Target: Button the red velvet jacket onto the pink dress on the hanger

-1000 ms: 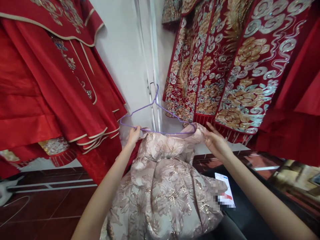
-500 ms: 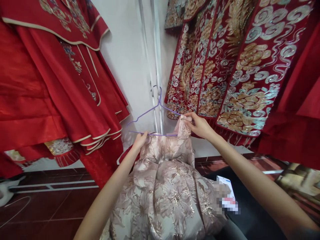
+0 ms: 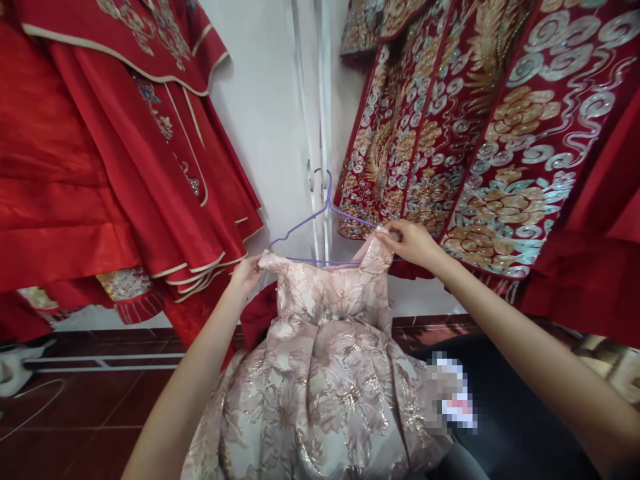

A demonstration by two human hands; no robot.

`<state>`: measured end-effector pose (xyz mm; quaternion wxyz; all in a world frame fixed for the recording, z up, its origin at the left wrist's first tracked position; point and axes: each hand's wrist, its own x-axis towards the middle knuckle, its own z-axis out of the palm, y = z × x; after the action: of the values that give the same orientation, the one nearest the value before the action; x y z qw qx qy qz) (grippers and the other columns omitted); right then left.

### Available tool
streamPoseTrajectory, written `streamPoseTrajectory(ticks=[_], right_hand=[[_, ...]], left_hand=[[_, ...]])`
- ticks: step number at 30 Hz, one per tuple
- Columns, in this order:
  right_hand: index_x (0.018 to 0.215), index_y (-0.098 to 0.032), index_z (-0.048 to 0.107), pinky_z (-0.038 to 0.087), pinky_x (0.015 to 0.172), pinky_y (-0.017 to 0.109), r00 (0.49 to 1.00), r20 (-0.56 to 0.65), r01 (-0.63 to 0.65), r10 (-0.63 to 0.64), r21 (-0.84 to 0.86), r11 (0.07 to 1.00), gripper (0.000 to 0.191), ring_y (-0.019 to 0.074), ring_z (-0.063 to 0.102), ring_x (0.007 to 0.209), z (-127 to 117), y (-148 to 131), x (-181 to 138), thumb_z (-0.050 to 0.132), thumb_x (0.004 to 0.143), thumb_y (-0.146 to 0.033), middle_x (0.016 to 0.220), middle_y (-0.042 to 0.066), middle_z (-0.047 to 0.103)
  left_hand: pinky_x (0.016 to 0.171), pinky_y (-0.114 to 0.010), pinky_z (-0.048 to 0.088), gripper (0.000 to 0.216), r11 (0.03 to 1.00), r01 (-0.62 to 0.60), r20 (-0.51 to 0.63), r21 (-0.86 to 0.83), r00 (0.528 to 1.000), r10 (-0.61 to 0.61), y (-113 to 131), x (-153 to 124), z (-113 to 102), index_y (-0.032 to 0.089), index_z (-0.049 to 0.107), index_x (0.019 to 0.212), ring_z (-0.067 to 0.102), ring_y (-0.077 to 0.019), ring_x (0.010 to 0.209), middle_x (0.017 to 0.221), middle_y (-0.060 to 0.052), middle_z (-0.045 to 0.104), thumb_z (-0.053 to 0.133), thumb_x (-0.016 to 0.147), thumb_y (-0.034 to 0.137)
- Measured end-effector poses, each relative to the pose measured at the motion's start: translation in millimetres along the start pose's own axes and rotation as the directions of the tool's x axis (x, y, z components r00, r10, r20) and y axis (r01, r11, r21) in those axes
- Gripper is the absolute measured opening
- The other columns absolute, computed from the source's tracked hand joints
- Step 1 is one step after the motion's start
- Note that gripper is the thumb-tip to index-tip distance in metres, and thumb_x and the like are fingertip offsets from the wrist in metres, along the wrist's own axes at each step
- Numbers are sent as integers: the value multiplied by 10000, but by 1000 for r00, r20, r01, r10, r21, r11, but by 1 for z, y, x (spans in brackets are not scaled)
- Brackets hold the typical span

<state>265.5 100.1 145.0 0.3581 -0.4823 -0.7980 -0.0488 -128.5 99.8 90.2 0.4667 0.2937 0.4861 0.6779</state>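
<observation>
A pale pink dress (image 3: 345,373) with a shiny floral pattern spreads out below my hands. A thin purple wire hanger (image 3: 306,219) is at its neckline, with the hook up against a white metal post. My left hand (image 3: 246,275) is closed on the dress's left shoulder strap, close to the hanger's left end. My right hand (image 3: 413,243) pinches the right shoulder strap, over the hanger's right arm. The fingertips of both hands are partly hidden by the fabric.
Red embroidered garments (image 3: 100,153) hang on the left. A red and gold sequinned garment (image 3: 450,147) hangs on the right. Between them stands the white post (image 3: 320,100) before a pale wall. A white rail (image 3: 110,363) runs low over dark red floor tiles. A pixelated patch covers something near the skirt.
My left hand has moved left and now holds the left strap, which is spread outward over the hanger's left end. My right hand stays on the right strap, slightly further right.
</observation>
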Motion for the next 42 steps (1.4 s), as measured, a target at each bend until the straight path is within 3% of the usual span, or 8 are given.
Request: streamPoseTrajectory(ticks=[7, 12, 20, 22, 28, 33, 37, 42], right_hand=[[859, -177, 669, 401, 636, 287, 1000, 9, -29, 28, 65, 997, 281, 193, 588, 676, -5, -2, 0, 557, 839, -434, 783, 57, 683], [834, -182, 651, 386, 578, 275, 986, 165, -66, 35, 184, 981, 419, 166, 546, 601, -13, 0, 2, 481, 857, -565, 681, 29, 643], [895, -200, 594, 408, 550, 239, 949, 308, -215, 65, 480, 850, 415, 133, 553, 566, 0, 22, 9, 754, 648, -494, 668, -14, 663], [958, -195, 635, 457, 609, 255, 941, 316, -288, 121, 561, 776, 456, 149, 608, 635, 11, 29, 2, 785, 617, -457, 751, 7, 705], [918, -178, 701, 526, 780, 316, 870, 272, -406, 412, 868, 286, 450, 204, 684, 845, 69, 37, -42, 763, 616, -506, 925, 66, 734], [882, -141, 699, 520, 845, 377, 854, 283, -481, 436, 748, 457, 560, 275, 670, 943, 115, 20, -82, 589, 732, -669, 927, 101, 732], [1081, -195, 672, 345, 1097, 383, 838, 452, -545, 305, 700, 462, 525, 252, 527, 1232, 126, 13, -110, 621, 761, -608, 1240, 69, 640], [1054, -180, 668, 438, 1017, 416, 556, 829, -822, 61, 538, 187, 555, 259, 623, 1104, 116, 38, -134, 520, 812, -657, 1138, 117, 684]], left_hand=[[603, -239, 490, 270, 998, -60, 24, 23, 998, 60, 6, 12, 16, 154, 640, 984, 630, -139, 684, 786, -51, 683, 497, 770, 71], [531, -206, 396, 389, 931, -201, 344, 305, 935, 89, 30, 17, 31, 140, 636, 1136, 572, -112, 627, 860, -54, 684, 610, 756, 217], [912, -397, 399, 362, 160, -604, 526, 781, 774, 352, 53, 29, 39, 192, 715, 874, 532, -297, 1060, 962, -85, 678, 692, 677, 496], [864, -383, 427, 420, 240, -578, 492, 780, 804, 335, 50, 33, 30, 167, 703, 825, 555, -293, 1012, 925, -93, 677, 745, 604, 522], [728, -289, 496, 588, 920, -216, 268, 328, 955, 128, -13, 26, 3, 139, 677, 963, 645, -179, 787, 946, -90, 704, 813, 530, 513], [739, -303, 515, 573, 920, 1, 346, 392, 927, -148, -101, -10, -4, 110, 699, 932, 670, -214, 794, 925, -116, 731, 796, 560, 536], [785, -318, 513, 577, 822, 55, 362, 567, 880, -308, -122, -36, -19, 101, 712, 952, 673, -260, 895, 938, -115, 736, 718, 642, 588], [754, -322, 528, 538, 735, 298, 369, 609, 714, -595, -91, -46, -46, 146, 698, 981, 685, -230, 802, 904, -84, 741, 785, 603, 518]])
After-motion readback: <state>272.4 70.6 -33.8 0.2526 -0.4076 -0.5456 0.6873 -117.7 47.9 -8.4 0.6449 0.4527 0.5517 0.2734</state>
